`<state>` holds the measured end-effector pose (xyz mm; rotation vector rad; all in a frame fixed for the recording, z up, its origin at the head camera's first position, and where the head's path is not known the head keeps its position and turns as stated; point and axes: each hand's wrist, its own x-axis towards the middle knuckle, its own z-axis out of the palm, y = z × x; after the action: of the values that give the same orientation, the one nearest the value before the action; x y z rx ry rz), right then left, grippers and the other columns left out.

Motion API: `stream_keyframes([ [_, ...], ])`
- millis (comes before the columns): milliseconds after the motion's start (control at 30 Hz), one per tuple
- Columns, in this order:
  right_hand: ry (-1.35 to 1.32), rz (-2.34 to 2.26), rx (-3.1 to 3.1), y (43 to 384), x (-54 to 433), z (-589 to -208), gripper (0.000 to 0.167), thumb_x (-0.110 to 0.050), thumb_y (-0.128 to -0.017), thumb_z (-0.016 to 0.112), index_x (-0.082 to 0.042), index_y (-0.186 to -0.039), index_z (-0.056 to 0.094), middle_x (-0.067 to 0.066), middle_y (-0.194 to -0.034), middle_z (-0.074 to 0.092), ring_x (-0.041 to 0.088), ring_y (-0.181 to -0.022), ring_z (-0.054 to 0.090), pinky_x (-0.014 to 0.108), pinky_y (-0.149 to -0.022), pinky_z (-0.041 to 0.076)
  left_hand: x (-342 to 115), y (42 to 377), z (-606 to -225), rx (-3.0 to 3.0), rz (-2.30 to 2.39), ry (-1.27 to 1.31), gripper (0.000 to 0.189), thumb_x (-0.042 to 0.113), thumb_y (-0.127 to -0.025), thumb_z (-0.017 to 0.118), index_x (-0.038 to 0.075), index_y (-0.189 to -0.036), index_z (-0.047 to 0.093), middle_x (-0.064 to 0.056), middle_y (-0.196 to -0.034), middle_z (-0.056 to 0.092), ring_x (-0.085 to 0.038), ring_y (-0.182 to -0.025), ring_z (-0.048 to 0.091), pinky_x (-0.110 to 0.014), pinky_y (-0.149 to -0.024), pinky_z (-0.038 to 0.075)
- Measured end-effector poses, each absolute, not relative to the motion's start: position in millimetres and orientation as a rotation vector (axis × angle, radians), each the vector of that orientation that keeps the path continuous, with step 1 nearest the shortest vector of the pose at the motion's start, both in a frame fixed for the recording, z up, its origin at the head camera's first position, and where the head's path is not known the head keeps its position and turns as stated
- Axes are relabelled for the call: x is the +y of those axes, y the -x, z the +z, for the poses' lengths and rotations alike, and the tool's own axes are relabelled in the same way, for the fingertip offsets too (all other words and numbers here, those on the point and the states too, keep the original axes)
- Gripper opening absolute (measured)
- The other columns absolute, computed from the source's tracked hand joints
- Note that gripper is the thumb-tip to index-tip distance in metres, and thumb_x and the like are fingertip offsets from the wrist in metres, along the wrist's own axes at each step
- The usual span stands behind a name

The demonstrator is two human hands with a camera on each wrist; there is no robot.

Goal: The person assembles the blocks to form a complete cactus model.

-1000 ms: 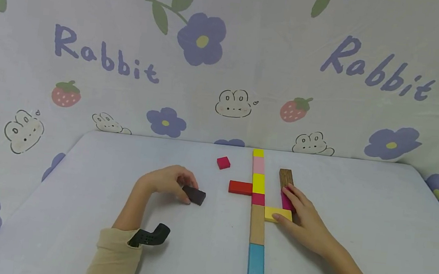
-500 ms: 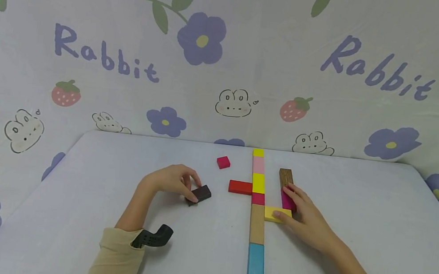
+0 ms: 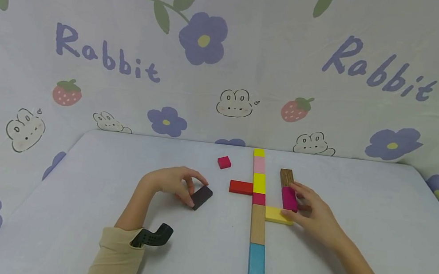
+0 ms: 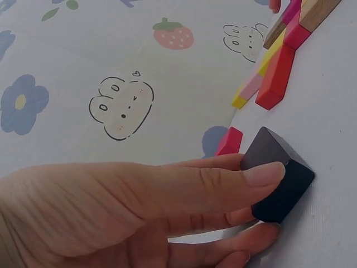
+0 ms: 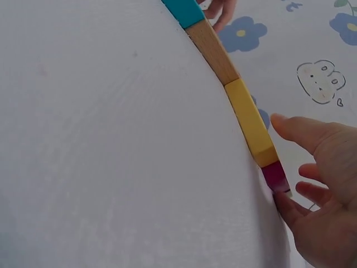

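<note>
My left hand (image 3: 170,182) pinches a dark, almost black wooden block (image 3: 202,197) between thumb and fingers, left of the block row. In the left wrist view the thumb lies across one face of the dark block (image 4: 274,151). My right hand (image 3: 317,216) is at the right of the row, fingers loosely bent. Its fingertips are right at the side of a magenta block (image 3: 289,199), and its thumb tip is over a light yellow block (image 3: 275,215). The right wrist view has the thumb raised beside the yellow block (image 5: 251,123). A brown block (image 3: 286,178) adjoins the magenta one.
A straight line runs away from me: blue block (image 3: 256,270), tan block (image 3: 258,223), crimson, yellow, pink and yellow pieces. A red block (image 3: 241,187) branches left from it. One loose crimson block (image 3: 224,162) lies farther back. Behind the table hangs a printed cloth (image 3: 193,85).
The dark block has turned in my left hand and shifted slightly right. My right fingers have slid right off the magenta block's top, and the thumb has moved right along the yellow block.
</note>
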<state>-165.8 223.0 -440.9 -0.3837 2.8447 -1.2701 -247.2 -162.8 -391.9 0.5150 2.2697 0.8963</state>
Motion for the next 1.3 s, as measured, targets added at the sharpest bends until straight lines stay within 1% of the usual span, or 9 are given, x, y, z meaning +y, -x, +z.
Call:
stream_keyframes([
  [100, 0.399, -1.303, 2.819, 167, 226, -444, 0.083, -0.021, -0.091, 0.084, 0.001, -0.159, 0.04, 0.029, -0.162, 0.038, 0.051, -0.14, 0.049, 0.057, -0.103, 0.054, -163, 247, -392, 2.251, 0.884, -0.514, 0.071, 0.002, -0.084, 0.085, 0.015, -0.148, 0.059, -0.009, -0.105, 0.062, -0.017, -0.086, 0.066, -0.026, -0.076, 0.056],
  [167, 0.416, -1.319, 2.802, 168, 228, -445, 0.085, -0.021, -0.091, 0.084, 0.001, -0.159, 0.04, 0.028, -0.163, 0.036, 0.05, -0.142, 0.047, 0.057, -0.104, 0.052, -163, 248, -392, 2.253, 0.869, -0.517, 0.074, 0.002, -0.082, 0.087, 0.017, -0.149, 0.059, -0.009, -0.108, 0.062, -0.019, -0.089, 0.063, -0.026, -0.077, 0.055],
  [367, 0.493, -1.38, 2.746, 170, 233, -448, 0.084, -0.018, -0.091, 0.083, 0.003, -0.159, 0.039, 0.026, -0.168, 0.03, 0.048, -0.149, 0.037, 0.059, -0.108, 0.049, -162, 247, -392, 2.262, 0.833, -0.517, 0.071, 0.001, -0.08, 0.089, 0.018, -0.144, 0.062, -0.009, -0.113, 0.063, -0.022, -0.102, 0.059, -0.027, -0.08, 0.056],
  [467, 0.509, -1.396, 2.718, 170, 233, -448, 0.083, -0.018, -0.093, 0.081, 0.002, -0.16, 0.037, 0.025, -0.169, 0.027, 0.049, -0.15, 0.035, 0.059, -0.109, 0.048, -161, 247, -391, 2.264, 0.826, -0.523, 0.071, 0.0, -0.08, 0.088, 0.017, -0.143, 0.062, -0.009, -0.114, 0.063, -0.022, -0.105, 0.058, -0.027, -0.081, 0.055],
  [667, 0.499, -1.362, 2.699, 170, 234, -448, 0.081, -0.02, -0.094, 0.079, 0.0, -0.16, 0.038, 0.027, -0.17, 0.024, 0.052, -0.147, 0.038, 0.06, -0.111, 0.044, -159, 246, -391, 2.29, 0.797, -0.513, 0.066, 0.001, -0.082, 0.087, 0.018, -0.141, 0.064, -0.009, -0.114, 0.063, -0.023, -0.108, 0.057, -0.027, -0.082, 0.054],
  [833, 0.487, -1.324, 2.71, 170, 233, -447, 0.08, -0.021, -0.093, 0.08, 0.002, -0.159, 0.039, 0.029, -0.168, 0.025, 0.054, -0.147, 0.038, 0.059, -0.111, 0.042, -157, 244, -389, 2.316, 0.784, -0.51, 0.063, 0.0, -0.083, 0.087, 0.017, -0.14, 0.064, -0.009, -0.113, 0.063, -0.024, -0.107, 0.057, -0.028, -0.083, 0.054],
  [1133, 0.489, -1.316, 2.722, 168, 232, -446, 0.079, -0.021, -0.094, 0.08, 0.002, -0.159, 0.04, 0.028, -0.167, 0.028, 0.053, -0.148, 0.037, 0.057, -0.111, 0.043, -153, 243, -389, 2.353, 0.797, -0.532, 0.062, 0.003, -0.082, 0.088, 0.016, -0.139, 0.064, -0.009, -0.112, 0.063, -0.025, -0.109, 0.056, -0.029, -0.081, 0.053],
  [1300, 0.496, -1.309, 2.733, 168, 232, -447, 0.079, -0.02, -0.094, 0.08, 0.002, -0.158, 0.04, 0.028, -0.166, 0.03, 0.053, -0.148, 0.038, 0.057, -0.111, 0.043, -152, 243, -392, 2.368, 0.847, -0.525, 0.062, 0.004, -0.083, 0.088, 0.014, -0.139, 0.063, -0.01, -0.112, 0.063, -0.024, -0.104, 0.058, -0.029, -0.079, 0.053],
])
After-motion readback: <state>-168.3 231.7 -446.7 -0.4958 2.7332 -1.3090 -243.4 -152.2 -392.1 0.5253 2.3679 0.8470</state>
